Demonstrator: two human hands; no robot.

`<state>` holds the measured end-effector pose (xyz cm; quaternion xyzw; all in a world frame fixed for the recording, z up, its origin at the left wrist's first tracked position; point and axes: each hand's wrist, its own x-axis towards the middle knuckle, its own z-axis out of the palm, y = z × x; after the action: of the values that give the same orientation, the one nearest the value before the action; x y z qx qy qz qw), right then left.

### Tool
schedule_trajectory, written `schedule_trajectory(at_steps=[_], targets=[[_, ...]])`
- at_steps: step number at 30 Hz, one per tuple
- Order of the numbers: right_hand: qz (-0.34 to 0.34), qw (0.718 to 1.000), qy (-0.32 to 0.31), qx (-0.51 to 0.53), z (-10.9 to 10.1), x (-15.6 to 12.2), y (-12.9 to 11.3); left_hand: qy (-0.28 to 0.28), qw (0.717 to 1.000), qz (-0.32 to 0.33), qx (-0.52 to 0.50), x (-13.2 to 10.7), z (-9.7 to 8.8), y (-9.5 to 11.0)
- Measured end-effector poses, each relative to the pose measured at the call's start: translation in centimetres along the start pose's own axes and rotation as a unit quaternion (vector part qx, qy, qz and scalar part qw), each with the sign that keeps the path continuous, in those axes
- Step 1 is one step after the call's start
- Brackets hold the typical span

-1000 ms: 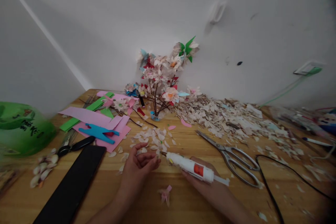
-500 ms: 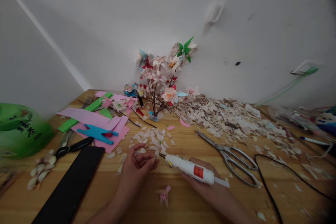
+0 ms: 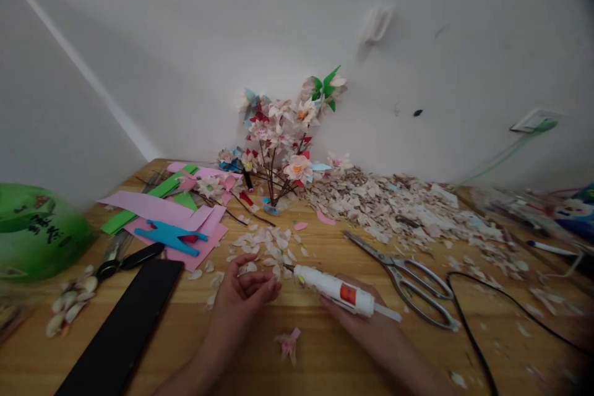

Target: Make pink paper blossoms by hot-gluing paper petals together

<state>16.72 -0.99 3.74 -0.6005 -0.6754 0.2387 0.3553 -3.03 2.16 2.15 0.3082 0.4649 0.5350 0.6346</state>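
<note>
My right hand [image 3: 357, 315] is wrapped round a white hot glue gun [image 3: 334, 289] with an orange-red label. A translucent glue stick [image 3: 388, 313] sticks out of its back end, and its nozzle points left. Close to that nozzle, my left hand [image 3: 245, 291] is closed with curled fingers, and a small pale petal [image 3: 277, 271] shows at the thumb and fingertips. Below and between the hands lies a small pink-and-cream flower [image 3: 288, 344]. Loose pale petals [image 3: 264, 240] are scattered just beyond my left hand.
Scissors [image 3: 401, 278] lie right of the glue gun, beside a black cable [image 3: 468, 322]. At left are a black phone [image 3: 125, 322], coloured paper [image 3: 153, 207] and a green container [image 3: 41, 232]. Behind stand handmade flowers [image 3: 283, 136], with a heap of dried petals [image 3: 380, 204] to their right.
The glue gun and my right hand have shifted very slightly; the whole view has moved a little. My left hand keeps its place and pose.
</note>
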Motion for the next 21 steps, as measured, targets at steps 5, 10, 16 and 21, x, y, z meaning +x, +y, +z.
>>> schedule_trajectory(at_steps=[5, 10, 16, 21], targets=[[0.062, 0.998, 0.015, 0.019, -0.2, 0.4, 2.5, -0.001, 1.0, -0.016, 0.002, 0.4, -0.3, 0.2], [0.16, 0.98, 0.115, 0.027, -1.2, 2.0, 6.8, -0.015, 1.0, -0.002, 0.005, 0.4, -0.6, 0.0], [0.171, 0.978, 0.116, 0.03, -2.2, 3.0, 8.9, -0.021, 0.999, 0.024, 0.015, 0.6, -0.7, -0.2], [0.156, 0.979, 0.125, 0.031, -2.1, 3.2, 8.9, -0.012, 0.999, 0.039, 0.015, 0.8, -0.9, -0.4]])
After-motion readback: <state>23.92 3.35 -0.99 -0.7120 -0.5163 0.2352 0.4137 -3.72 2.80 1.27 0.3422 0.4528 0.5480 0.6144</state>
